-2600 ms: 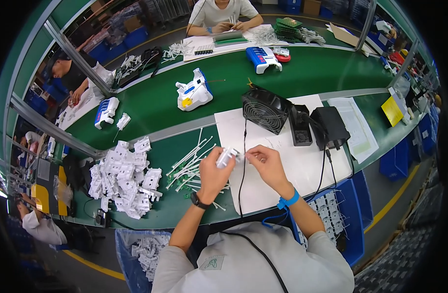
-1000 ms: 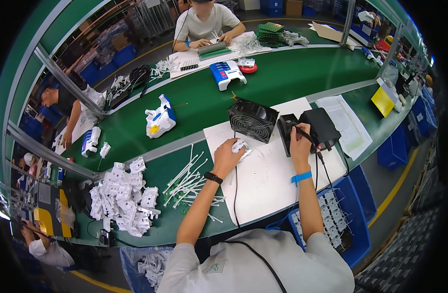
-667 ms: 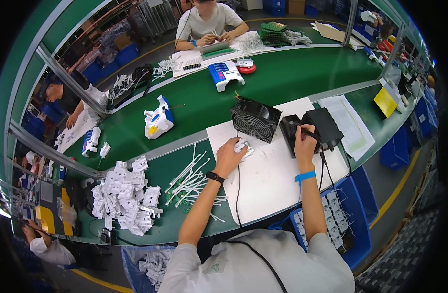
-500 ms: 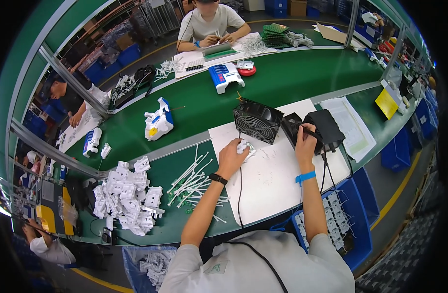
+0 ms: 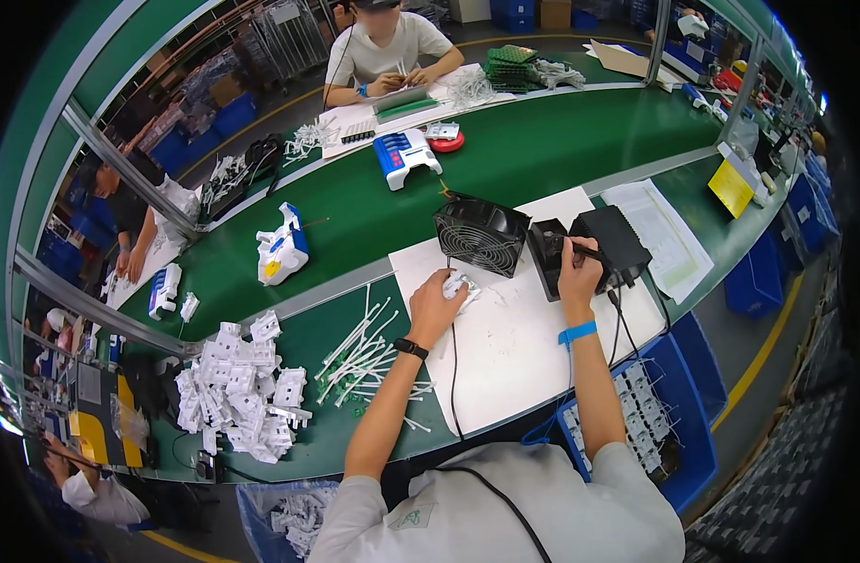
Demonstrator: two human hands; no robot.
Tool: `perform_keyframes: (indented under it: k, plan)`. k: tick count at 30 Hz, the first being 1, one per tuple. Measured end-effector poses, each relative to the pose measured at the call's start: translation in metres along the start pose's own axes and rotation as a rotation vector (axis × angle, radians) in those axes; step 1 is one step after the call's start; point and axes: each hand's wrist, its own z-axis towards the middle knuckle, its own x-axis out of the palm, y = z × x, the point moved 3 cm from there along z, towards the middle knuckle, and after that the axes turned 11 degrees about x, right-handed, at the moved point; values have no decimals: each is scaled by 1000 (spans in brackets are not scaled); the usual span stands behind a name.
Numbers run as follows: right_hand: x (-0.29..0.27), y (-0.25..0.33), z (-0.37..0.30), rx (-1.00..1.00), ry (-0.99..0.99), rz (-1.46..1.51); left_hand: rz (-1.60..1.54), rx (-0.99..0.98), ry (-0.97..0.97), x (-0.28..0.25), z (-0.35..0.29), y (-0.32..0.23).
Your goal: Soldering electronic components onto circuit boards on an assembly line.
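Note:
My left hand point(image 5: 433, 307) is closed on a small white plastic part point(image 5: 458, 285), pressed against the white board point(image 5: 505, 352). The fingers hide part of it, and a little green shows on it. In my right hand point(image 5: 578, 278) is the black handle of a soldering iron point(image 5: 587, 249), gripped like a pen beside its black stand point(image 5: 546, 251). The iron's tip cannot be made out. A black fan point(image 5: 481, 235) with a round grille stands just beyond my left hand. Right of the stand sits a black ribbed box point(image 5: 613, 242) with cables.
White plastic parts point(image 5: 237, 389) are heaped on the left, beside white wires with green boards point(image 5: 359, 361). Blue-and-white housings point(image 5: 406, 158) sit on the green belt point(image 5: 542, 155). Printed sheets point(image 5: 664, 239) lie right. A blue bin point(image 5: 688, 460) holds parts low right. A co-worker point(image 5: 388, 56) sits opposite.
The whole view has shifted slightly. The housings on the belt have slid a little left. Both my hands keep nearly the same places and grips.

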Motion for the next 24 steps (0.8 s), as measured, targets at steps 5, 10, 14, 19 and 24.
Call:
perform_keyframes:
  k: [5,10,14,19,24]
  plan:
    - [-26,11,-7,-108,-57,45,-28,-71,-33,-1,-4,-4]
    - [-59,10,-37,-114,-191,273,33,47,76,-13,-13,-10]
    - [-58,11,-73,-117,-40,217,-17,79,46,-20,-28,-7]
    - [-20,33,-87,-123,243,179,123,292,36,-23,-43,-21]
    - [17,52,-88,-47,300,247,81,257,95,-25,-39,-13]
